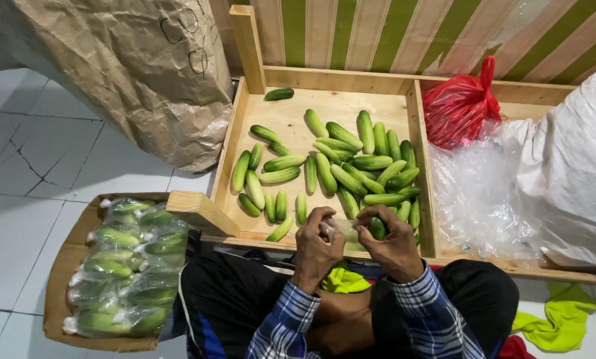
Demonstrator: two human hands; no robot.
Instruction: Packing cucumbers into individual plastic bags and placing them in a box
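Bagging a cucumber (376, 228): both hands pinch a small clear plastic bag (343, 229) around it.
Left hand (316, 247) grips the bag's end, right hand (394, 247) clasps the cucumber; sealing looks next, above the wooden tray (414, 126).

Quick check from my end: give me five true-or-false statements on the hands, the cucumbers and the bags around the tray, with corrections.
1. Both hands, left hand and right hand, hold a clear bag with a cucumber in it. True.
2. Loose cucumbers lie in a metal sink. False: in a wooden tray.
3. Bagged cucumbers fill a cardboard box. True.
4. The knotted bag is blue. False: red.
5. The sleeves are plain white. False: blue plaid.
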